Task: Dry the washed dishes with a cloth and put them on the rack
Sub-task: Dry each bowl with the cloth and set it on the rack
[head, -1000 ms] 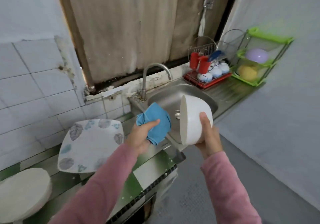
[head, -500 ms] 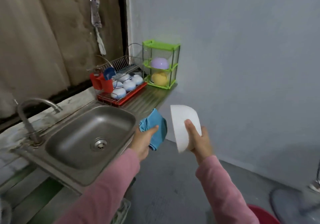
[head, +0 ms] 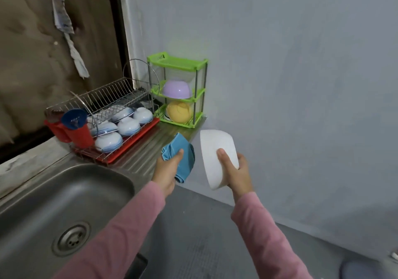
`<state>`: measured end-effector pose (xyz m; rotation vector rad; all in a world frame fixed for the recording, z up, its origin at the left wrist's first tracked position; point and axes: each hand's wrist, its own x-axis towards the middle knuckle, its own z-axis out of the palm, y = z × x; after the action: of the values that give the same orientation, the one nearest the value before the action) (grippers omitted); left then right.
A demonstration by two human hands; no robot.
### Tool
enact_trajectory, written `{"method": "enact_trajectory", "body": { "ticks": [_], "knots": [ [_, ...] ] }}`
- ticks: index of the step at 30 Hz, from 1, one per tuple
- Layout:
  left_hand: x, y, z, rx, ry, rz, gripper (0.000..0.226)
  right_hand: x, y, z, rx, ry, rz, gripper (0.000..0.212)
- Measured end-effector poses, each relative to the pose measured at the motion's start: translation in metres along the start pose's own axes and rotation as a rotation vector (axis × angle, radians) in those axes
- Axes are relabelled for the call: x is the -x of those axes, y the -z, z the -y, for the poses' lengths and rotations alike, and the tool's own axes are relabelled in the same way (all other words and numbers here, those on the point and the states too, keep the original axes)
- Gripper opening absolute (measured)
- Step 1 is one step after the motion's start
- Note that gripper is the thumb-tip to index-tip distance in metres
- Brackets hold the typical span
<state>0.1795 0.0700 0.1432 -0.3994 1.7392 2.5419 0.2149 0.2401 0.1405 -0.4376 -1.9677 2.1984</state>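
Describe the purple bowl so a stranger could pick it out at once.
Follow the steel counter past the wire dish rack to the green plastic shelf at its far end, against the grey wall. The purple bowl sits upside down on the middle tier. It alone is purple: the yellow bowl lies under it, the racked bowls are white and blue.

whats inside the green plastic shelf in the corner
The green plastic three-tier shelf holds an upturned lilac bowl on its middle tier and a yellow bowl on the bottom one. Something pale beside the yellow bowl is mostly covered; I cannot tell what.
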Motion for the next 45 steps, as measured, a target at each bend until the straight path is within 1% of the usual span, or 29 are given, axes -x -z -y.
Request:
{"method": "enact_trajectory", "body": {
  "ticks": [3, 6, 8, 10, 11, 13, 14, 17, 21, 24, 26, 32, 34, 37, 39, 42, 45],
  "knots": [
    [-0.057, -0.011, -0.016, 0.005, -0.035, -0.071, 0.027, -0.056, -0.028, 0.014, 0.037, 0.027, 0.036, 0.096],
    [-0.107, -0.021, -0.028, -0.035, -0.135, -0.133, 0.023, -0.104, -0.050, 0.023, 0.037, 0.069, 0.064, 0.087],
    [-0.132, -0.024, -0.031, -0.075, -0.201, -0.185, 0.015, -0.131, -0.063, 0.027, 0.023, 0.083, 0.091, 0.084],
    [-0.155, -0.020, -0.032, -0.096, -0.198, -0.214, 0.009, -0.154, -0.078, 0.027, 0.028, 0.109, 0.106, 0.080],
    [-0.166, -0.018, -0.033, -0.104, -0.195, -0.225, 0.013, -0.165, -0.086, 0.027, 0.037, 0.125, 0.106, 0.081],
    [-0.193, -0.008, -0.033, -0.078, -0.189, -0.263, 0.028, -0.189, -0.103, 0.025, 0.049, 0.148, 0.119, 0.091],
    [-0.204, -0.005, -0.035, -0.061, -0.191, -0.281, 0.027, -0.201, -0.113, 0.024, 0.062, 0.159, 0.131, 0.097],
    [-0.238, 0.005, -0.042, -0.058, -0.202, -0.350, 0.013, -0.239, -0.147, 0.025, 0.122, 0.210, 0.154, 0.111],
    [-0.284, 0.005, -0.054, -0.062, -0.224, -0.408, 0.006, -0.291, -0.189, 0.033, 0.240, 0.330, 0.151, 0.119],
    [-0.317, -0.001, -0.065, -0.077, -0.241, -0.468, 0.005, -0.330, -0.210, 0.037, 0.360, 0.438, 0.151, 0.119],
    [-0.337, -0.007, -0.068, -0.093, -0.243, -0.498, 0.011, -0.357, -0.221, 0.035, 0.432, 0.478, 0.153, 0.122],
    [-0.382, -0.013, -0.068, -0.086, -0.219, -0.563, 0.021, -0.421, -0.249, 0.031, 0.549, 0.499, 0.142, 0.122],
    [-0.390, -0.013, -0.067, -0.078, -0.211, -0.577, 0.021, -0.437, -0.258, 0.033, 0.573, 0.479, 0.144, 0.122],
    [-0.399, -0.014, -0.066, -0.050, -0.199, -0.596, 0.020, -0.458, -0.269, 0.038, 0.611, 0.444, 0.135, 0.115],
    [-0.404, -0.014, -0.066, -0.031, -0.191, -0.607, 0.020, -0.470, -0.273, 0.041, 0.673, 0.421, 0.121, 0.112],
    [-0.409, -0.013, -0.066, -0.024, -0.180, -0.635, 0.019, -0.480, -0.275, 0.044, 0.771, 0.356, 0.091, 0.113],
    [-0.411, -0.009, -0.065, -0.037, -0.185, -0.646, 0.019, -0.481, -0.276, 0.044, 0.775, 0.351, 0.064, 0.108]
  ]
}}
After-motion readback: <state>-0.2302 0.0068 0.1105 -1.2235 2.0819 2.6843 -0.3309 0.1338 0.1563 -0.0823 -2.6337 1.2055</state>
